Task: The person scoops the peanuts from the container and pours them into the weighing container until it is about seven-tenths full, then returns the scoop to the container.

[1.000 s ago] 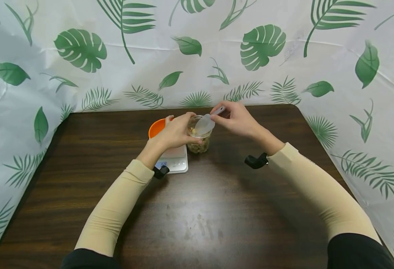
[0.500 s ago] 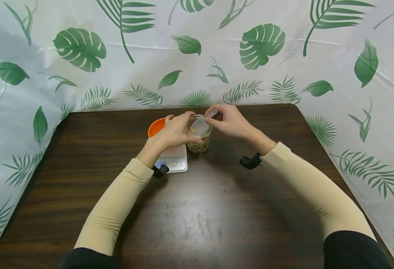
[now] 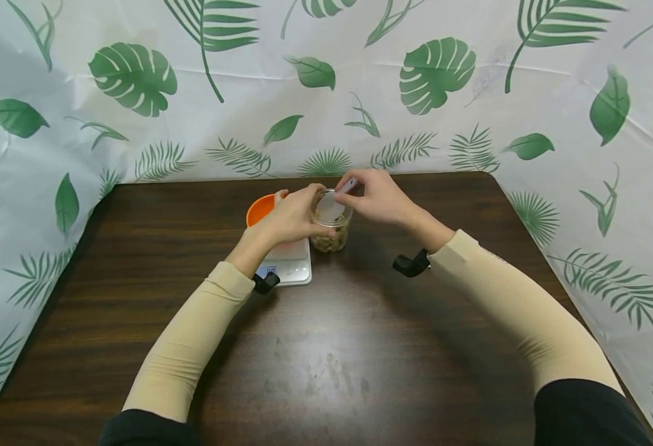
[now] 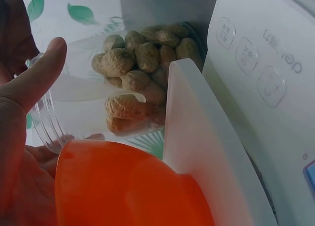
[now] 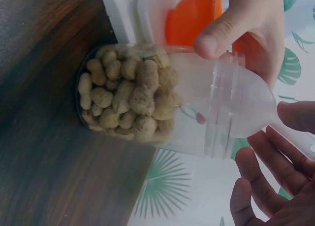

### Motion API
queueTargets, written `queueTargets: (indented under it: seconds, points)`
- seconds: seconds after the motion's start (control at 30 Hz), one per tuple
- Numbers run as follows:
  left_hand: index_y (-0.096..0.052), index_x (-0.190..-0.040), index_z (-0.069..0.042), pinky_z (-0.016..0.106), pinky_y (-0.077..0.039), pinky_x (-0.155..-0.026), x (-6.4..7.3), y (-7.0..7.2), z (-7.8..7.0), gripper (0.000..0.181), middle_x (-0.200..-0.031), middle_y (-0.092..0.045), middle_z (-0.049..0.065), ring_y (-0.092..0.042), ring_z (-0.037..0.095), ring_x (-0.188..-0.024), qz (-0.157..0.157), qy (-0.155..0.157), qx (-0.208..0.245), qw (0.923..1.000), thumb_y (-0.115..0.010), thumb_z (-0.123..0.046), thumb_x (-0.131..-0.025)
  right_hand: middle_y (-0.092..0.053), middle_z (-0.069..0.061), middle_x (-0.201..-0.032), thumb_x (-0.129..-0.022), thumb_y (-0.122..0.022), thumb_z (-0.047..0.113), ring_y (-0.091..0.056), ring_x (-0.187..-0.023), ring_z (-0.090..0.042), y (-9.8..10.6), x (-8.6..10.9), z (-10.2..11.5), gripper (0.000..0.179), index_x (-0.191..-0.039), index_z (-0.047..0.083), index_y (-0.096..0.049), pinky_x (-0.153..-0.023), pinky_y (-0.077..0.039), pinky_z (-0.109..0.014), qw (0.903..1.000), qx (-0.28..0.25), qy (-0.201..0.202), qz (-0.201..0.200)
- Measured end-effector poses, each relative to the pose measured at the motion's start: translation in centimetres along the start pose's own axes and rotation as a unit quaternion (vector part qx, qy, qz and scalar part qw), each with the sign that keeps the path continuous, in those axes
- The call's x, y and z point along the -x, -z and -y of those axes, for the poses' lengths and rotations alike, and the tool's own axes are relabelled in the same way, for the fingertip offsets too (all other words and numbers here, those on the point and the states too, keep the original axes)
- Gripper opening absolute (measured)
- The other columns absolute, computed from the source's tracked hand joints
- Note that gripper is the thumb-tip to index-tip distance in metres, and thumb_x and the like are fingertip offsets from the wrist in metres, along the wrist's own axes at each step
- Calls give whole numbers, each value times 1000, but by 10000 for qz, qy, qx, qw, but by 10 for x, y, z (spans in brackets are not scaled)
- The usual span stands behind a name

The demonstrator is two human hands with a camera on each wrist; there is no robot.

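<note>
A clear jar partly filled with unshelled peanuts stands on the table. Around its upper part, just below the rim, my left hand grips it. My right hand pinches the handle of a translucent white spoon between thumb and fingers. The spoon's broad bowl reaches down through the jar's mouth, and the left wrist view has its tip right at the peanuts. An orange bowl sits beside my left hand on a white kitchen scale, partly hidden by that hand.
The dark wooden table extends toward me and to both sides. A white cloth with green leaf prints hangs behind the table and at its sides. The scale's small display is lit, partly covered by the left wrist camera.
My right hand has moved left and slightly closer to the jar, bringing the spoon from tilted over the rim to deeper in the mouth. My left hand has stayed on the jar.
</note>
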State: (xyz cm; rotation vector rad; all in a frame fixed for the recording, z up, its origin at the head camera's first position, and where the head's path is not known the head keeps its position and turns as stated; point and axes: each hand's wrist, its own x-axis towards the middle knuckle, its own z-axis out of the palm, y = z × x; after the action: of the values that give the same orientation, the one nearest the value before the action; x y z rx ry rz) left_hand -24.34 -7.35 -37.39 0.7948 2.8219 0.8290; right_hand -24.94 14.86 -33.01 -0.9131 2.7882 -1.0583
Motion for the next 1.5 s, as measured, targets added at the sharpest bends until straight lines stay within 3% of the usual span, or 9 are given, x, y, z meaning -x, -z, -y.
queueTargets:
  seconds: [0.53,0.87,1.13,1.5]
  points:
    - [-39,-153,-10,66,-15,-111,0,-1,0,96,-115,-67,-1,-59,15,-107,88,-4,-125,9999,-84,-55,-81,-69,-10,-107,-100,-67,18,-69,-94,-23,-8,-1,0,17,-112,6,-65,-76,-55,-42,9995,-236,-160,153]
    - [-38,-153,-9,67,-15,-111,0,-2,2,99,-126,-65,2,-59,18,-114,67,-66,-160,9998,-85,-56,-80,-68,-14,-115,-103,-65,16,-68,-105,-27,1,0,8,20,-116,2,-65,-84,-55,-44,9978,-132,-351,546]
    - [-37,-154,-9,66,-14,-112,0,-3,1,100,-132,-63,4,-55,21,-123,33,-7,-113,9999,-85,-54,-80,-67,-16,-115,-104,-63,16,-66,-104,-30,19,-1,16,21,-117,0,-62,-85,-53,-45,9969,219,-511,563]
    - [-36,-155,-8,66,-13,-112,-1,-3,1,101,-136,-62,5,-55,20,-125,26,-15,-87,10000,-85,-55,-80,-66,-18,-114,-102,-65,10,-67,-106,-32,14,-4,19,20,-116,-3,-61,-88,-54,-45,9962,420,-226,729]
